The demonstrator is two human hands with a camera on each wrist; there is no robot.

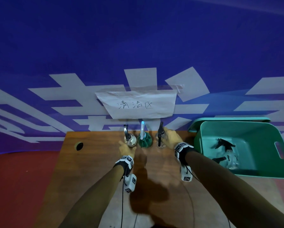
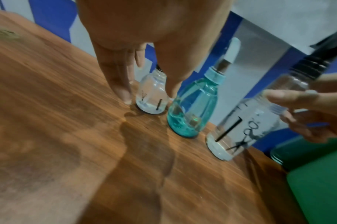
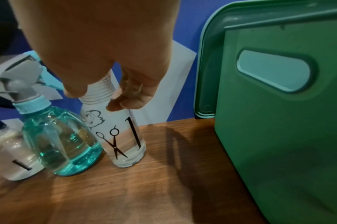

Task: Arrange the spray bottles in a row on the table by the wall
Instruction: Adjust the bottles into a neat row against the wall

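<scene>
Beside the teal bottle [image 3: 62, 141], right hand [image 3: 98, 50] fingers [image 3: 129, 104] pinch the scissors-print bottle [image 3: 121, 141]; left hand [image 2: 144, 30] fingers [image 2: 121, 87] extended, touching the counter [image 2: 58, 121].

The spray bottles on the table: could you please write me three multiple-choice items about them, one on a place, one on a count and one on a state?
1. Where does the teal bottle stand?
A. in the bin
B. between two clear bottles
C. at the table's front edge

2. How many bottles stand in the row by the wall?
A. three
B. one
C. five

3. What is the right hand doing?
A. resting flat on the table
B. gripping the neck of the scissors-print bottle
C. holding the bin

Answers: 1 B, a clear bottle flanks each side; 2 A, the head view shows three upright; 3 B, fingers curl round its ribbed neck.
</scene>
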